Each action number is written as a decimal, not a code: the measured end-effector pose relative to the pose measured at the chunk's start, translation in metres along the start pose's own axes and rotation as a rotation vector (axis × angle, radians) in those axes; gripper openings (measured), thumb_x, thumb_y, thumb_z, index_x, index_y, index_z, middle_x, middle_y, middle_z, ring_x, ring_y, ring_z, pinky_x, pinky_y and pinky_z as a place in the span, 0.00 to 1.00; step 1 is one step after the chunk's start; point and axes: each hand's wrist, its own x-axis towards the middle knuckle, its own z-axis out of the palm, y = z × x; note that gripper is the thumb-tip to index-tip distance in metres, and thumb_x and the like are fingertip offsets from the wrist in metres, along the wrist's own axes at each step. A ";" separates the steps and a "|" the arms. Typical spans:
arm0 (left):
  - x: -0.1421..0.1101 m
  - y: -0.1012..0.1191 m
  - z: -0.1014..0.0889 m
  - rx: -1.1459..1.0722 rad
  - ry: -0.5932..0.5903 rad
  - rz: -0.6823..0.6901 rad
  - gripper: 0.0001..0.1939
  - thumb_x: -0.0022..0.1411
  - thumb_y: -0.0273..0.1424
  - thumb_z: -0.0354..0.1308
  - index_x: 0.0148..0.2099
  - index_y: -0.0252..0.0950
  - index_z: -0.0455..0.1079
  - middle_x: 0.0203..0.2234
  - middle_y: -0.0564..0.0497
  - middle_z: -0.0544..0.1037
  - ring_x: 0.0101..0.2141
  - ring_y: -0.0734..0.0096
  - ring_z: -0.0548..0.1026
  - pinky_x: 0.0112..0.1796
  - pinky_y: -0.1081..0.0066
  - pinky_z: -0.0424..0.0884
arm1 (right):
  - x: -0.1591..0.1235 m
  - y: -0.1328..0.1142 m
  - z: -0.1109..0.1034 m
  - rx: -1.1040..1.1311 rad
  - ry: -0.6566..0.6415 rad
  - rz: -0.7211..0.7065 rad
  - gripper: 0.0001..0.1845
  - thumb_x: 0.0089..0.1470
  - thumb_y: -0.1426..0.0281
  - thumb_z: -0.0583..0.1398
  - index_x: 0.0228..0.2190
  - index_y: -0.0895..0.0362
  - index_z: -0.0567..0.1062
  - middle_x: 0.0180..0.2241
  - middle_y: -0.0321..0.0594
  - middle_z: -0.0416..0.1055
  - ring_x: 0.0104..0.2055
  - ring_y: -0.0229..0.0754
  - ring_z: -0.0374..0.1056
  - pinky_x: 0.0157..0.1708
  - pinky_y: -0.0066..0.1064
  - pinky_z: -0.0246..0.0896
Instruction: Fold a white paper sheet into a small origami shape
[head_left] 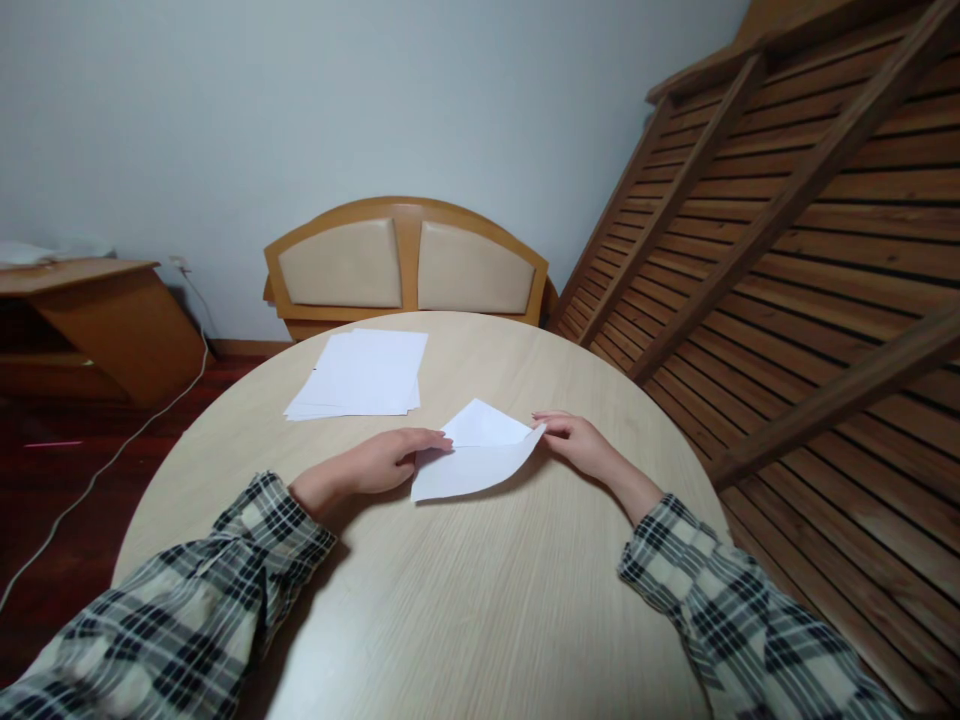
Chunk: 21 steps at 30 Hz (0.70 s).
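A partly folded sheet of white paper lies near the middle of the round table, its far side coming to a point and its near edge curling up off the surface. My left hand grips the paper's left side, with the fingertips lying over the fold. At the right corner, my right hand pinches the lifted edge between thumb and fingers. Behind and to the left of the folded sheet rests a loose stack of white paper, touched by neither hand.
The round wooden table fills the foreground. Beyond it stands a padded wooden headboard against the wall. A slatted wooden frame leans along the right. On the left are a wooden desk and a white cable on the floor.
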 end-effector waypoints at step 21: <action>-0.003 0.004 -0.010 -0.214 -0.094 -0.103 0.36 0.48 0.25 0.62 0.61 0.39 0.62 0.59 0.44 0.66 0.56 0.55 0.65 0.57 0.58 0.59 | -0.007 0.000 0.006 -0.242 0.071 -0.103 0.12 0.57 0.64 0.59 0.28 0.54 0.80 0.37 0.44 0.76 0.49 0.48 0.67 0.50 0.42 0.59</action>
